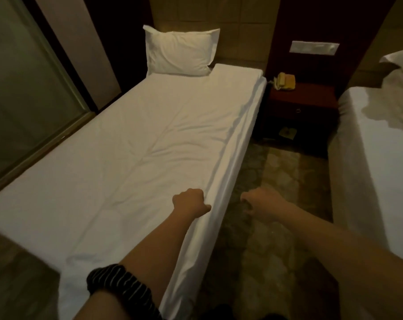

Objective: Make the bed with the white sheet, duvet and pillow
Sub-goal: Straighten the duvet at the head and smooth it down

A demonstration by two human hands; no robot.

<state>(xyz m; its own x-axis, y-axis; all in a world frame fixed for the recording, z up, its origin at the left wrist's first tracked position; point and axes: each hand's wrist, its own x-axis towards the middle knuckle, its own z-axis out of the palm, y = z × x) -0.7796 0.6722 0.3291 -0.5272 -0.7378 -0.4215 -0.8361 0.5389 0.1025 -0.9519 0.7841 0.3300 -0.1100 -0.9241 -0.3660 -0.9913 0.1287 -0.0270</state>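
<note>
From the head view, we look along a single bed [99,222] covered from head to foot with the white sheet [149,139]. The sheet lies mostly flat, with soft creases running through its middle and a long fold along the bed's right edge, where the cloth hangs down the side. The white pillow [179,51] stands at the head end, towards the left, leaning against the padded headboard [239,31].

Our left grip [190,203] is at the right edge of the bed, fingers curled and pinching the sheet at the fold. A dark striped sleeve [119,287] is bunched on that forearm. Our right grip [253,202] hangs just beside it, off the bed and above the patterned floor [276,181], apart from the sheet. Its fingers are bent and we see nothing in it, but it is blurred, so we cannot tell whether it is closed tight or only loosely curled.

Beside the head of the bed stands a dark nightstand [311,100] with a yellowish telephone [284,81] on top. A second bed [380,146] in white lies on the right, and a glass panel [22,88] runs along the left.
</note>
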